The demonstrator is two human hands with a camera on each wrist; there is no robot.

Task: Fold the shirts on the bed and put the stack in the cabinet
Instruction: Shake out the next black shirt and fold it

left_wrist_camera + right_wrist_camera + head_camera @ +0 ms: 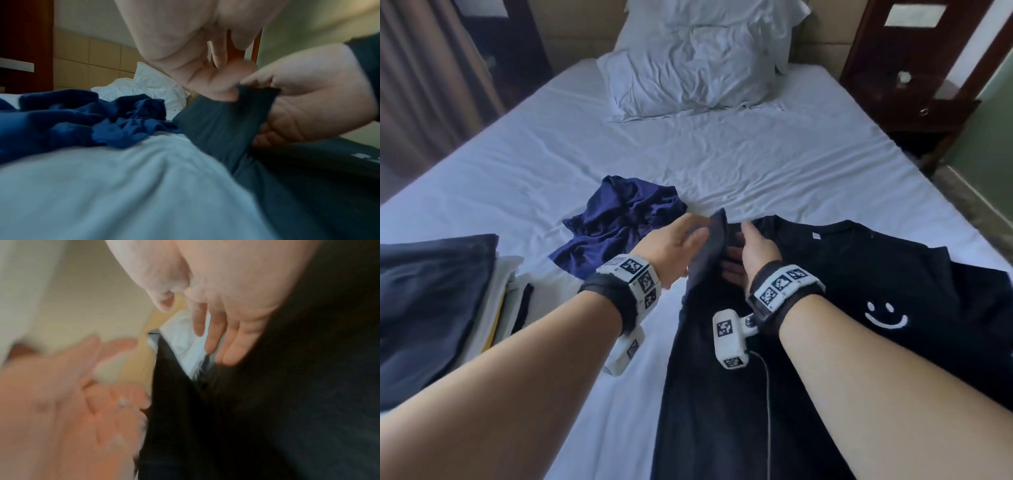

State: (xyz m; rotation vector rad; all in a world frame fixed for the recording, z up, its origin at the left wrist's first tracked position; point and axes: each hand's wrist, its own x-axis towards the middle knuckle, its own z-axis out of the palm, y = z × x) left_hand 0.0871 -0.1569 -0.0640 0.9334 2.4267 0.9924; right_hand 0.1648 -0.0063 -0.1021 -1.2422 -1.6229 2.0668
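Grips both busy: your left grip (674, 246) and right grip (758, 253) pinch the raised sleeve (710, 250) of the black shirt (859, 267) on the bed (756, 164).

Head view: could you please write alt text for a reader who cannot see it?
A person's left hand and right hand hold up one sleeve of a black shirt spread on a white bed. A crumpled navy shirt lies beyond them, a folded stack at far left, pillows at the bed's head.

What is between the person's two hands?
A lifted sleeve of the black shirt stands between left hand and right hand, clearest in the head view.
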